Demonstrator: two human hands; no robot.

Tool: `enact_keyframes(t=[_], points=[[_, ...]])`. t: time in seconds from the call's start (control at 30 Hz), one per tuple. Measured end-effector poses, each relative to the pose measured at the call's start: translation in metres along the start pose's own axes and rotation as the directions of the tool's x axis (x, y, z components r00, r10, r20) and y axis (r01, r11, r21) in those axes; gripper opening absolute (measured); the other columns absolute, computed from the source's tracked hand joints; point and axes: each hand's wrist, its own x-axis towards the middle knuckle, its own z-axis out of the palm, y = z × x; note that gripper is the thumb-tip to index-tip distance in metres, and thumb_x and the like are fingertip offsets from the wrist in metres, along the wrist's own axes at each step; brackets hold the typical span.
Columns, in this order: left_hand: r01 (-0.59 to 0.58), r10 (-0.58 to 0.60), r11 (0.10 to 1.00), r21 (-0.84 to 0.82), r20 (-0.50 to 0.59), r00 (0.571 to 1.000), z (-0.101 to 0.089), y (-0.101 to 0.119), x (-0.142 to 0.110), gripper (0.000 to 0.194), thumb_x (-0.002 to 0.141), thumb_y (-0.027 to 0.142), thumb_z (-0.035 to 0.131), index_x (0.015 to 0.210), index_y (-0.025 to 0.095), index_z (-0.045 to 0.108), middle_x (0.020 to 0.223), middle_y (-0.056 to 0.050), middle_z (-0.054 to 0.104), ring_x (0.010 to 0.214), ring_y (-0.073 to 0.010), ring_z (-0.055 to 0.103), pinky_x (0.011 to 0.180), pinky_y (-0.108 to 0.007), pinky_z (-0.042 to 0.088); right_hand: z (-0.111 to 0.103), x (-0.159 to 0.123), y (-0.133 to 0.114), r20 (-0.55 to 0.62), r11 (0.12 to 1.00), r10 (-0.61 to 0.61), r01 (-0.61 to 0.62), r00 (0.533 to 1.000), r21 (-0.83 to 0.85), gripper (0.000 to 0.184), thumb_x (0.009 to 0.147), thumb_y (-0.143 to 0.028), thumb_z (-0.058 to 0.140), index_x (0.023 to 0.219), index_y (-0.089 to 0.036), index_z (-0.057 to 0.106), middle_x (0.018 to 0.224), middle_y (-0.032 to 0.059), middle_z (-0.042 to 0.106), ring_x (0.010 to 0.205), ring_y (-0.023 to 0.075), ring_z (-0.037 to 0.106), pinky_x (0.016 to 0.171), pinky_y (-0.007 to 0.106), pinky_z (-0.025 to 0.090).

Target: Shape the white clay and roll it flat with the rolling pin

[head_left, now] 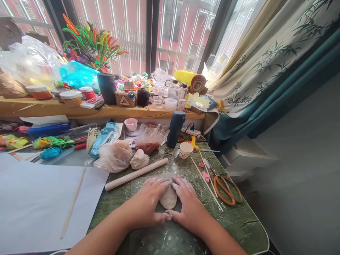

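A flattened, pale lump of clay lies on the dark green tabletop. My left hand curves around its left side and my right hand around its right. Thumb tips meet at the near edge of the lump, and the fingers come together at the far edge. White residue coats the fingers of both hands. Just beyond them lies a pale rolling pin, slanting up to the right. A rough chunk of clay sits behind the pin, beside a clear plastic bag.
To the right are orange-handled scissors, thin wooden sticks and a paper cup. A dark blue cylinder stands behind. White paper covers the left side. Jars and craft materials crowd the windowsill ledge.
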Motion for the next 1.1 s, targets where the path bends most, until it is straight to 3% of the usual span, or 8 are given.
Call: enact_keyframes(t=[0.1, 0.17, 0.33, 0.53, 0.7, 0.93, 1.1], points=[[0.02, -0.021, 0.999, 0.027, 0.057, 0.998, 0.0, -0.006, 0.001, 0.123, 0.059, 0.061, 0.087, 0.16, 0.023, 0.027, 0.165, -0.015, 0.032, 0.152, -0.0405, 0.025, 0.124, -0.059, 0.019, -0.005, 0.003, 0.0, 0.026, 1.0, 0.005, -0.005, 1.0, 0.004, 0.085, 0.073, -0.049, 0.079, 0.147, -0.017, 0.05, 0.165, 0.0125, 0.029, 0.152, 0.0346, 0.02, 0.124, 0.053, 0.018], [0.07, -0.074, 0.996, 0.056, 0.069, 0.995, 0.003, -0.009, 0.004, 0.131, 0.056, 0.065, 0.087, 0.161, 0.019, 0.024, 0.166, -0.018, 0.028, 0.153, -0.04, 0.022, 0.125, -0.058, 0.018, -0.007, 0.006, 0.0, 0.033, 1.0, -0.021, 0.021, 0.999, -0.006, 0.088, 0.075, -0.05, 0.077, 0.15, -0.017, 0.046, 0.164, 0.0128, 0.031, 0.152, 0.0341, 0.02, 0.124, 0.052, 0.017], [0.123, -0.127, 0.989, 0.081, 0.051, 0.991, 0.008, -0.011, 0.007, 0.137, 0.051, 0.066, 0.088, 0.161, 0.016, 0.022, 0.167, -0.021, 0.022, 0.154, -0.0391, 0.017, 0.124, -0.055, 0.021, -0.009, 0.009, -0.003, 0.02, 0.996, -0.055, 0.056, 0.998, -0.066, 0.094, 0.081, -0.053, 0.07, 0.158, -0.014, 0.031, 0.163, 0.0146, 0.033, 0.15, 0.0349, 0.025, 0.123, 0.053, 0.017], [0.116, -0.116, 0.993, 0.014, 0.016, 0.993, 0.011, -0.014, 0.004, 0.133, 0.054, 0.06, 0.089, 0.161, 0.021, 0.021, 0.165, -0.02, 0.028, 0.153, -0.0413, 0.021, 0.123, -0.057, 0.025, 0.002, 0.009, -0.006, -0.046, 0.993, -0.023, 0.018, 0.999, -0.114, 0.085, 0.084, -0.054, 0.069, 0.155, -0.018, 0.039, 0.161, 0.0128, 0.038, 0.148, 0.0362, 0.029, 0.121, 0.054, 0.023], [0.142, -0.143, 0.99, 0.024, 0.021, 0.99, 0.01, -0.013, 0.005, 0.135, 0.052, 0.057, 0.092, 0.161, 0.017, 0.022, 0.165, -0.022, 0.028, 0.152, -0.0408, 0.024, 0.124, -0.053, 0.025, 0.014, 0.015, -0.012, -0.141, 0.991, 0.057, -0.073, 0.988, -0.114, 0.078, 0.082, -0.049, 0.071, 0.149, -0.019, 0.048, 0.158, 0.014, 0.043, 0.145, 0.0394, 0.035, 0.12, 0.057, 0.025], [0.138, -0.137, 0.987, 0.084, -0.025, 0.99, 0.014, -0.016, 0.011, 0.156, 0.036, 0.062, 0.095, 0.163, 0.019, 0.014, 0.169, -0.024, 0.008, 0.153, -0.0483, 0.008, 0.121, -0.062, 0.022, 0.021, 0.023, -0.023, -0.246, 0.978, 0.132, -0.166, 0.96, -0.122, 0.082, 0.084, -0.049, 0.068, 0.153, -0.014, 0.039, 0.154, 0.0192, 0.045, 0.143, 0.0416, 0.037, 0.118, 0.06, 0.025], [0.167, -0.164, 0.984, 0.059, -0.051, 0.985, 0.014, -0.015, 0.011, 0.16, 0.036, 0.06, 0.095, 0.163, 0.016, 0.01, 0.168, -0.027, 0.007, 0.154, -0.0461, 0.006, 0.123, -0.06, 0.019, 0.019, 0.035, -0.028, -0.25, 0.976, 0.115, -0.156, 0.961, -0.152, 0.076, 0.089, -0.047, 0.064, 0.153, -0.014, 0.039, 0.152, 0.0208, 0.047, 0.141, 0.0414, 0.038, 0.116, 0.062, 0.027]])
